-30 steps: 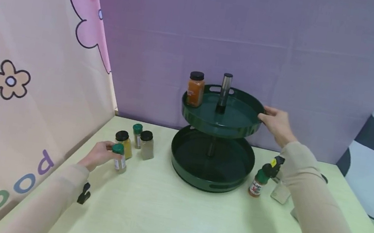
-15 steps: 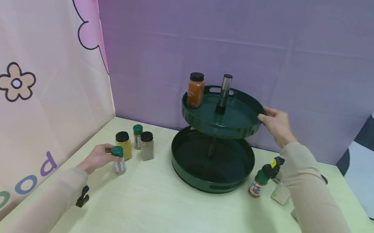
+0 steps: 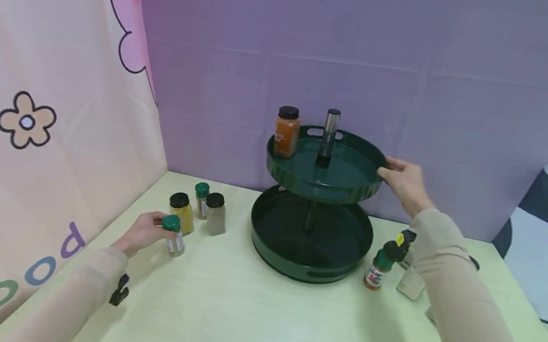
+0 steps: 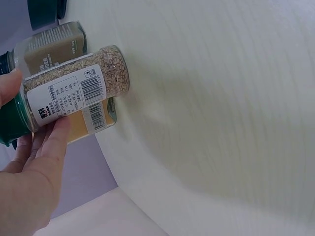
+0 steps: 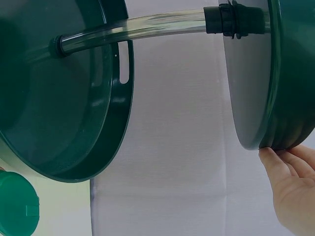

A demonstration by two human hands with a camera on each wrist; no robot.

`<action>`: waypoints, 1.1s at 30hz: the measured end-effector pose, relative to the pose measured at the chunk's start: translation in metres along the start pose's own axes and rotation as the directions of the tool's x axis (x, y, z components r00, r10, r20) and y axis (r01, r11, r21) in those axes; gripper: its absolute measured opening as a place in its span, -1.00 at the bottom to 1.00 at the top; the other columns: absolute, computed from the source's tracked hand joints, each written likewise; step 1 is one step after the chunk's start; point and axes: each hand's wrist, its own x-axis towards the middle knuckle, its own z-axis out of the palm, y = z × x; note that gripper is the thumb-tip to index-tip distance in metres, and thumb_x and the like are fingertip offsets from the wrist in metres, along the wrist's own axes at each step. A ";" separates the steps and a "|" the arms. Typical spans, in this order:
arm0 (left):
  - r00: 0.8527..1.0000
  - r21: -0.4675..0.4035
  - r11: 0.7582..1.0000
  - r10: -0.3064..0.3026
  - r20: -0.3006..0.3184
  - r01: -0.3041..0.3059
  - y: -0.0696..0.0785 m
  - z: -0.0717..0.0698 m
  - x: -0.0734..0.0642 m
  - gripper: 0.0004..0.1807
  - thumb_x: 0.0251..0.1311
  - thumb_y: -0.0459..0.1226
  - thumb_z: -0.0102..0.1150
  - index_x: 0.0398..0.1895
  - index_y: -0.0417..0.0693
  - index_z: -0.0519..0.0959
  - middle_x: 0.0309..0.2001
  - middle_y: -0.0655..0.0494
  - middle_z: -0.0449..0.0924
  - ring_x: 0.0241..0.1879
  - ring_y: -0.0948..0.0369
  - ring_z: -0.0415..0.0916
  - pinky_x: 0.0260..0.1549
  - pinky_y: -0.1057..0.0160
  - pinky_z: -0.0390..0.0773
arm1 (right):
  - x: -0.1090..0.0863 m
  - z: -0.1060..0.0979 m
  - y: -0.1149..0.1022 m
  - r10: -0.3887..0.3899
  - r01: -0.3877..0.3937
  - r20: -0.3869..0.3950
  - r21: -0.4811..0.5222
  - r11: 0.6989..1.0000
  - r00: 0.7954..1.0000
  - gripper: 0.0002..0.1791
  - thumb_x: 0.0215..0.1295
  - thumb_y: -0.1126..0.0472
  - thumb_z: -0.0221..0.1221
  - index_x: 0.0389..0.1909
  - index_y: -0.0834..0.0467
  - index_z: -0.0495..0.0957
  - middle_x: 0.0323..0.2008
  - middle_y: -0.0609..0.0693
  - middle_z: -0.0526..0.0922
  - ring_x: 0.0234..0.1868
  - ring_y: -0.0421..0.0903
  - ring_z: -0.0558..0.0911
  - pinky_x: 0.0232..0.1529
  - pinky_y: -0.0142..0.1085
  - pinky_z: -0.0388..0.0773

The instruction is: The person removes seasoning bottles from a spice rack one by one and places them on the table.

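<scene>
On the left of the head view, my left hand (image 3: 141, 233) holds a green-capped spice jar (image 3: 175, 244) between thumb and fingers. The left wrist view shows the jar's tan granules and white barcode label; whether its base touches the table I cannot tell. A dark green two-tier turntable rack (image 3: 300, 263) stands at the back centre. My right hand (image 3: 407, 182) pinches the right rim of its upper tray (image 3: 351, 168), thumb and fingers at the edge in the right wrist view (image 5: 295, 184). An orange spice jar (image 3: 287, 133) with a black lid stands on that tray's left side.
Behind the held jar stand a yellow spice jar (image 3: 182, 213), a grey one (image 3: 216, 215) and a small green-capped one (image 3: 201, 200). Right of the rack is a green-capped red-brown jar (image 3: 375, 276); pale jars (image 3: 411, 283) are partly hidden by my right arm.
The head view has shifted slightly, moving the left curtain's pattern rightward. Both hands keep their holds, and the jar and rack show no clear movement.
</scene>
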 end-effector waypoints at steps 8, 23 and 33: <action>1.000 -0.005 1.000 0.002 0.008 -0.002 0.001 0.001 0.001 -0.37 0.09 -0.29 0.20 0.17 -0.42 0.22 0.18 -0.39 0.28 0.16 -0.20 0.28 0.14 -0.14 0.30 | 0.001 0.000 0.001 0.005 -0.005 -0.005 -0.002 1.000 1.000 -0.36 0.32 0.20 -0.04 0.38 0.24 0.02 0.39 0.22 0.05 0.40 0.09 0.03 0.33 -0.02 0.11; 1.000 0.010 1.000 0.020 0.017 -0.020 0.007 0.001 0.004 -0.33 0.11 -0.27 0.17 0.26 -0.34 0.18 0.21 -0.35 0.26 0.15 -0.16 0.30 0.14 -0.09 0.33 | 0.003 0.001 0.002 0.012 -0.012 0.001 0.004 1.000 1.000 -0.36 0.32 0.18 -0.03 0.38 0.23 0.03 0.39 0.22 0.04 0.40 0.10 0.03 0.34 -0.01 0.09; 0.996 0.026 0.996 0.084 0.022 -0.085 0.025 -0.010 0.008 -0.36 0.17 -0.22 0.11 0.29 -0.27 0.18 0.25 -0.23 0.28 0.21 -0.11 0.28 0.18 -0.05 0.30 | 0.004 0.000 0.002 0.012 -0.012 0.003 0.000 1.000 1.000 -0.36 0.32 0.18 -0.04 0.38 0.23 0.03 0.39 0.22 0.04 0.40 0.10 0.02 0.34 -0.01 0.09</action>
